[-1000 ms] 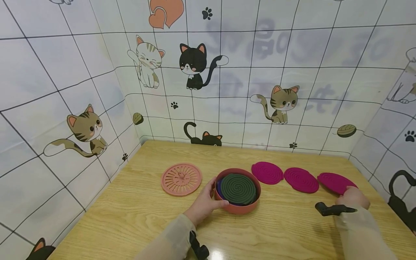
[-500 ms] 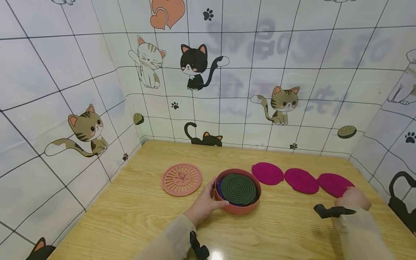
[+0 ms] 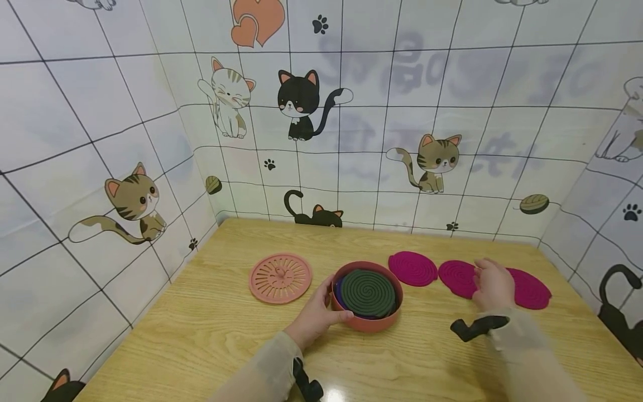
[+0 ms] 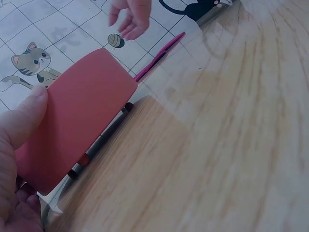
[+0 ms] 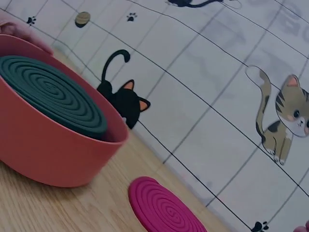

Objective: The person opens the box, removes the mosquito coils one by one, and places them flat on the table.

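My left hand (image 3: 316,315) holds the left side of a coral-red round bowl (image 3: 374,324), thumb at its front. Inside the bowl lies a dark green spiral coaster (image 3: 368,293), and a blue-purple edge shows beneath it. Above the table, my right hand (image 3: 494,285) hangs with loosely bent fingers and nothing in them. It hides parts of the middle magenta spiral coaster (image 3: 454,277) and the right magenta coaster (image 3: 531,290). The left magenta coaster (image 3: 413,268) lies just right of the bowl. The left wrist view shows the right hand (image 4: 133,17) raised off the table.
A pink slotted round lid (image 3: 280,278) with a small knob lies left of the bowl. The wooden table (image 3: 191,329) ends at walls covered with a cat-print sheet (image 3: 361,128) at the back and sides.
My right hand has let go of the right magenta coaster and moved left and up, towards the middle one. That coaster now lies flat. My left hand still holds the bowl in place.
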The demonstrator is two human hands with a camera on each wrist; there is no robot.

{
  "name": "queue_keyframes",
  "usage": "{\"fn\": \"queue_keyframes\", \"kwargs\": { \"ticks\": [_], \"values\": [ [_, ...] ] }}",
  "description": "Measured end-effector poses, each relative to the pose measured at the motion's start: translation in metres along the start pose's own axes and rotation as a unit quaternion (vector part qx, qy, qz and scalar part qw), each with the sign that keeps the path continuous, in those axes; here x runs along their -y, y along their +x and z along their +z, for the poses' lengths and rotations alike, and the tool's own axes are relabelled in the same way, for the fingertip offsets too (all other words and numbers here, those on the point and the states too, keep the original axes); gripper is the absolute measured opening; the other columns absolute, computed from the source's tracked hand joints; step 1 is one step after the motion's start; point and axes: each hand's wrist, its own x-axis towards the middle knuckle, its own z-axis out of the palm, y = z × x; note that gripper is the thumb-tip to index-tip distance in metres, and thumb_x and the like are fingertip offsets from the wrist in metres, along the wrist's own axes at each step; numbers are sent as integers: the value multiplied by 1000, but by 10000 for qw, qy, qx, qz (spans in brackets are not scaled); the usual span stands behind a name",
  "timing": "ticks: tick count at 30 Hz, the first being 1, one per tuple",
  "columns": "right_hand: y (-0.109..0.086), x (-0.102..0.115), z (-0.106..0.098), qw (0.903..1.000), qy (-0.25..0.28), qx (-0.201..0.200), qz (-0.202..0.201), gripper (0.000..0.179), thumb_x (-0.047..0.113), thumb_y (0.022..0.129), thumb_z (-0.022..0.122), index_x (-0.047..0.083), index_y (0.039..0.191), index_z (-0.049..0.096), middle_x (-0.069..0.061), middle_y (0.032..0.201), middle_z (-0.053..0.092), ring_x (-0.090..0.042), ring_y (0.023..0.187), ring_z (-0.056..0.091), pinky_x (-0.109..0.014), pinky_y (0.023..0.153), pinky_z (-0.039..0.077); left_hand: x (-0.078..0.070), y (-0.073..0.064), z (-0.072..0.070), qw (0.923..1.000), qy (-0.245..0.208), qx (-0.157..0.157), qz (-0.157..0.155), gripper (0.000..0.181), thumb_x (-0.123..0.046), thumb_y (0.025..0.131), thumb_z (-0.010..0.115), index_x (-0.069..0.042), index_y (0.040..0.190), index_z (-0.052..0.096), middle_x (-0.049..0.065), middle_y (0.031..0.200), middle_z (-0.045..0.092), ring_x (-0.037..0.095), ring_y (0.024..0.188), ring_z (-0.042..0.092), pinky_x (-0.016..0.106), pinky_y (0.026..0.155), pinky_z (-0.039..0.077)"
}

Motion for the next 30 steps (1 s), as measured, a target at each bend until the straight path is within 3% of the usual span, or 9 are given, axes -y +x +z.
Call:
{"fn": "queue_keyframes", "kwargs": {
  "ticks": [3, 5, 8, 12, 17, 21, 30],
  "values": [
    [-9, -8, 22, 9940, -832, 707, -103, 55, 22, 100, 49, 13, 150, 28, -2, 134, 43, -11, 114, 45, -20, 100, 36, 0, -1, 0, 10000, -48, 4, -6, 102, -28, 76, 83, -14, 154, 19, 6, 156, 26, 25, 145, 19, 47, 117, 18],
    [-17, -13, 35, 9823, -1388, 1235, -251, 57, 21, 101, 47, 6, 151, 24, -9, 144, 33, -15, 121, 40, -28, 110, 30, 0, -1, -1, 10000, -63, -3, -16, 101, -28, 76, 83, -15, 154, 19, 5, 156, 26, 24, 145, 19, 46, 117, 18],
    [-30, -21, 52, 9553, -2069, 2064, -443, 58, 22, 101, 48, -1, 149, 25, -17, 152, 24, -27, 131, 33, -42, 116, 22, -1, -1, -1, 10000, -48, -1, 0, 102, -29, 75, 83, -16, 154, 20, 4, 155, 27, 23, 145, 19, 46, 117, 18],
    [-42, -32, 70, 9213, -2701, 2719, -663, 55, 22, 99, 54, -3, 144, 35, -21, 149, 30, -38, 136, 28, -54, 115, 17, -1, -2, -1, 10000, -58, 5, -2, 102, -29, 76, 83, -16, 154, 19, 4, 156, 26, 23, 145, 19, 46, 117, 18],
    [-49, -51, 85, 8894, -3373, 2904, -1046, 49, 22, 96, 59, -2, 137, 47, -22, 138, 46, -35, 128, 42, -53, 109, 33, -1, -1, -1, 10000, -27, 10, 10, 101, -29, 76, 83, -15, 154, 19, 5, 156, 26, 24, 145, 19, 47, 116, 18],
    [-50, -64, 90, 8668, -3850, 2863, -1358, 46, 22, 95, 61, -1, 134, 51, -21, 135, 51, -35, 125, 46, -52, 105, 39, -1, 0, 0, 10000, 25, 13, 59, 100, -29, 78, 82, -14, 154, 19, 6, 156, 26, 25, 144, 19, 48, 116, 18],
    [-42, -83, 90, 8259, -4522, 2831, -1824, 42, 17, 94, 61, -2, 131, 56, -22, 145, 39, -40, 137, 29, -57, 112, 23, -1, -1, 0, 10000, 6, 39, 51, 98, -28, 78, 81, -13, 154, 19, 6, 156, 27, 26, 144, 20, 48, 116, 18]
  ]
}}
